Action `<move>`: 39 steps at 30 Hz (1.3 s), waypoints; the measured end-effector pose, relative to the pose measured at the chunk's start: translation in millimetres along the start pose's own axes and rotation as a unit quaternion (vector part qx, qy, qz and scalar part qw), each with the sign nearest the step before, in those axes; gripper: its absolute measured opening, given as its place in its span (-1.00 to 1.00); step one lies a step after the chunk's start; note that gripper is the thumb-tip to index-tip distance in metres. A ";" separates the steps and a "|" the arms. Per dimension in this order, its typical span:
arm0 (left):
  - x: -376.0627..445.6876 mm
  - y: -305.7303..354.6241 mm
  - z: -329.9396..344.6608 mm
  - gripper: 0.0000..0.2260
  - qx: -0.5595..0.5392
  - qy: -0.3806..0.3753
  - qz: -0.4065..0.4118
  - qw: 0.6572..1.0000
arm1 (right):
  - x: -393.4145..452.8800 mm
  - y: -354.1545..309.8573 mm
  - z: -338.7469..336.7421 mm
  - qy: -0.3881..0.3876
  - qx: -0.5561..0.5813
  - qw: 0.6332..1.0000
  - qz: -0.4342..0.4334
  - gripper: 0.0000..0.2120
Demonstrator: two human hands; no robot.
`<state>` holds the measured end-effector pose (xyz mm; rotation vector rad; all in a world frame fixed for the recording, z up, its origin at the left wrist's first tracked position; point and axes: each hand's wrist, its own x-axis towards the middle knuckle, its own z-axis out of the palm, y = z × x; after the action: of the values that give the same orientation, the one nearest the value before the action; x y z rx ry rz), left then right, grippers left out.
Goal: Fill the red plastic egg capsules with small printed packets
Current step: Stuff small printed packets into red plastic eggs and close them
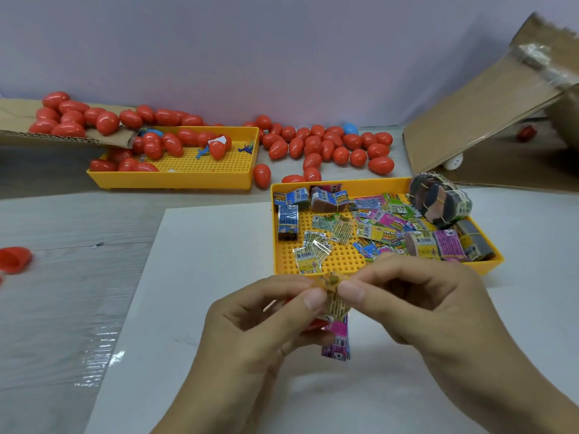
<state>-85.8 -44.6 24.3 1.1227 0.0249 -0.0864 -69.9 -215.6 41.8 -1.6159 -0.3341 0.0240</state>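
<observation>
A: Packet (336, 300) sits between both hands, over the white sheet (200, 277), just in front of the near tray (388, 183).
B: Grip?
A: Left hand (250, 324) pinches it, thumb and forefinger on the left edge. Right hand (416, 302) pinches the right edge the same way. Both curled tight on it.
B: Anything else held?
A: Left hand also holds a red capsule half (315, 324), mostly hidden under the fingers. A pink packet (336, 343) hangs below the pinch; which hand carries it, cannot tell.
B: Stock?
A: Near tray holds loose packets (372, 223), blue, green, pink, yellow. A banded bundle (438, 198) leans on its right rim.
B: Capsules?
A: Far tray (175, 180) has several closed ones (163, 145) in its left half. More in a loose heap (329, 145) on the table behind the near tray, more on a cardboard flap (18, 120) at far left. One open half (14, 260) lies at the left edge. Cardboard box (488, 120) at right, flap down.
</observation>
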 end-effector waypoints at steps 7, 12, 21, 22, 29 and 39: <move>1.0 2.2 -0.6 -0.69 -0.069 -0.013 -0.071 0.995 | 1.6 -5.9 -4.6 -0.080 0.156 0.975 0.136 -0.83; 0.9 0.5 -3.9 -0.77 -0.012 -0.001 -0.035 0.999 | 3.1 -6.3 -3.6 -0.110 0.165 0.964 0.174 -0.85; -4.5 -6.9 -2.9 -0.93 0.278 0.038 0.199 0.939 | 3.5 0.7 0.2 -0.077 0.103 0.982 0.136 -0.79; -4.5 -5.9 -2.9 -0.90 0.261 0.032 0.187 0.947 | 3.5 0.5 0.3 -0.061 0.088 0.989 0.106 -0.82; -4.5 0.6 -3.3 -0.67 0.167 0.015 0.148 0.975 | 2.8 2.2 -3.8 0.049 -0.048 0.997 -0.037 -0.88; -4.6 2.1 -0.1 -0.68 0.159 0.019 0.152 0.975 | 1.3 4.3 0.1 -0.027 0.028 0.999 -0.010 -0.87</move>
<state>-90.2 -43.3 26.4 1.4359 -0.1297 0.2120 -67.9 -215.4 37.8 -1.5589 -0.3880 0.0627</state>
